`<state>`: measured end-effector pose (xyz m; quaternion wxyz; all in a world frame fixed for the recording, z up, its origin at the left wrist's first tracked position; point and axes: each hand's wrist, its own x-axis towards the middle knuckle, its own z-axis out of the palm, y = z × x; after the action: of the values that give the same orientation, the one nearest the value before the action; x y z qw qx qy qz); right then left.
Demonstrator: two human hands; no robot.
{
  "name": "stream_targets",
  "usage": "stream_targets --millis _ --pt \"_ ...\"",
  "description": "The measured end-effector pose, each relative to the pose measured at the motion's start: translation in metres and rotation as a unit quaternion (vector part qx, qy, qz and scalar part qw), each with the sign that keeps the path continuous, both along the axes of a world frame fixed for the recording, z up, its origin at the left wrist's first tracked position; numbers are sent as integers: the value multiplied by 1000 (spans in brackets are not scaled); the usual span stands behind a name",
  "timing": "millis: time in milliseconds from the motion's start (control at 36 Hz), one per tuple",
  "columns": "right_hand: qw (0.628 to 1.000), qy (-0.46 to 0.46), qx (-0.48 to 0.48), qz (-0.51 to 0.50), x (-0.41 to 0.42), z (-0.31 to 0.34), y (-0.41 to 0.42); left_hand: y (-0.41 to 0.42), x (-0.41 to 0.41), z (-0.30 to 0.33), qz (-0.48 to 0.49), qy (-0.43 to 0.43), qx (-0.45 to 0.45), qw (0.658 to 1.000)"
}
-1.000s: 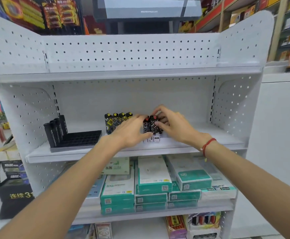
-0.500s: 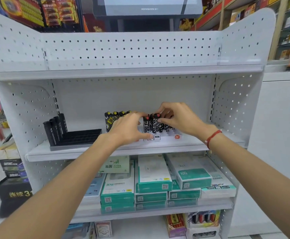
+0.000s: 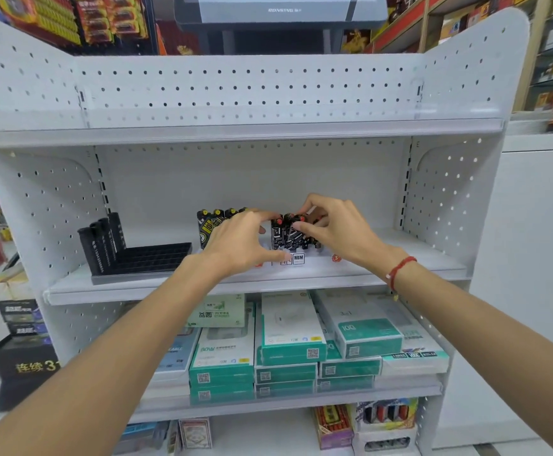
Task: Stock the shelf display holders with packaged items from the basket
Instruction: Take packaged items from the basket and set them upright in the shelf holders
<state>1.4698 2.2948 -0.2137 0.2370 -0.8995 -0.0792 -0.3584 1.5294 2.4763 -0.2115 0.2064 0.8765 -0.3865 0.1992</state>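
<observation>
On the middle shelf (image 3: pixel 400 274) stands a white display holder (image 3: pixel 314 260) with slim upright packaged items. A row with yellow caps (image 3: pixel 207 225) stands at its left, and a cluster with red caps and black-white patterns (image 3: pixel 285 236) in its middle. My right hand (image 3: pixel 334 225) pinches the red-capped items from the right and above. My left hand (image 3: pixel 242 241) rests against the holder's left front, fingers curled near the same items; what it holds is hidden. No basket is in view.
A black display holder (image 3: pixel 153 260) with several black sticks (image 3: pixel 100 241) sits at the shelf's left. Green and white boxes (image 3: pixel 288 343) fill the shelf below. A black carton (image 3: pixel 21 340) stands on the floor at left. A white counter (image 3: pixel 538 258) is at right.
Both hands and the red-capped items have shifted slightly further back on the shelf, and the holder's front label is uncovered. The head view has drifted a little upward.
</observation>
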Motion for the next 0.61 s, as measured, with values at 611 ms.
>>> stream_targets --millis 611 --pt "995 70 -65 9 2 19 0 3 5 4 -5 4 31 999"
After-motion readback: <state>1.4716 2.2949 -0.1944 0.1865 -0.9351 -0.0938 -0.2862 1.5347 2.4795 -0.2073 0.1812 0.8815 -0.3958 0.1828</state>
